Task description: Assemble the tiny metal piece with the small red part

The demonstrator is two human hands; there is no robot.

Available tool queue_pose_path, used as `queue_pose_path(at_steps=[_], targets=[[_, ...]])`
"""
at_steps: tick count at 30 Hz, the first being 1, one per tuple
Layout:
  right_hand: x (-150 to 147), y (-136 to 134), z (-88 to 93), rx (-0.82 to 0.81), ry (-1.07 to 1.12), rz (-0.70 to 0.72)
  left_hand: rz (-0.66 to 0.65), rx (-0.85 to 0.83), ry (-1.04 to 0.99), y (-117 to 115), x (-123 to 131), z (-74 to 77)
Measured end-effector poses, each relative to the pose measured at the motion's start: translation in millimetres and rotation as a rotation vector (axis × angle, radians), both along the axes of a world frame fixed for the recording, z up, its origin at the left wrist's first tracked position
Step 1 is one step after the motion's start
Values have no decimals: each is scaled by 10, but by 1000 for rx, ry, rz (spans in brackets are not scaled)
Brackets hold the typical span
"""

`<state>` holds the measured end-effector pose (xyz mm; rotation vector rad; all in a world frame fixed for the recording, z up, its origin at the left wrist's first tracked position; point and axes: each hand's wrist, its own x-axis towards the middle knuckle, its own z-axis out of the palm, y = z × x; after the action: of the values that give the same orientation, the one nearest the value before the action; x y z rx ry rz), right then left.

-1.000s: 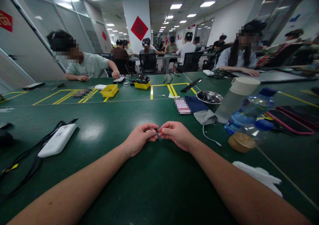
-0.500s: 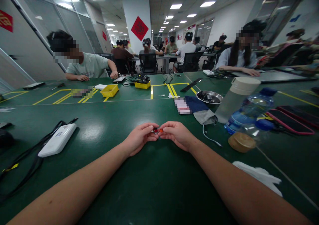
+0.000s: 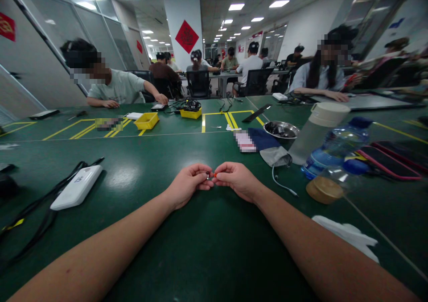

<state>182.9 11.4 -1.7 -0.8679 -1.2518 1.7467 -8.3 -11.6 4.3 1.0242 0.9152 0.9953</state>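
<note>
Above the green table (image 3: 214, 248), my left hand (image 3: 192, 184) and my right hand (image 3: 237, 181) meet in front of me, fingertips almost touching. Between my left thumb and fingers is a small dark and silvery piece (image 3: 208, 176), closed in a pinch. A small orange piece (image 3: 215, 175) shows at the tip of my right thumb, pinched against the fingers. The fingers cover most of both pieces, so I cannot tell their kind or whether they are joined.
A white power bank (image 3: 77, 188) with black cables lies left. To the right stand a frosted bottle (image 3: 314, 132), a blue-capped water bottle (image 3: 337, 146) and a metal bowl (image 3: 281, 135). White gloves (image 3: 347, 235) lie near my right forearm. Yellow trays (image 3: 147, 121) sit farther back, near seated co-workers.
My left fingers and thumb have shifted slightly, turning the small piece so that less red and more silver shows. My right hand barely moves. The co-worker at left reaches a little farther right.
</note>
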Motion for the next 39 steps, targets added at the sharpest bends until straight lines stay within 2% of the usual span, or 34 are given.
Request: queue_pose_path(at_steps=[9,19,23,29,33,39], targets=[[25,69,-3,-115,117,-22,4,-51,-171,18,-28,30],[15,-15,30,-6,25,-34,45,74,90,-14,25,3],[9,-8,8,8,-3,-38,44,41,35,3,26,-11],[10,34,17,-83,59,-12,17,-2,-71,2,7,18],[20,35,30,-89,73,-13,6,4,-110,1,0,24],[4,-2,29,-34,15,-20,20,37,-12,-4,6,-22]])
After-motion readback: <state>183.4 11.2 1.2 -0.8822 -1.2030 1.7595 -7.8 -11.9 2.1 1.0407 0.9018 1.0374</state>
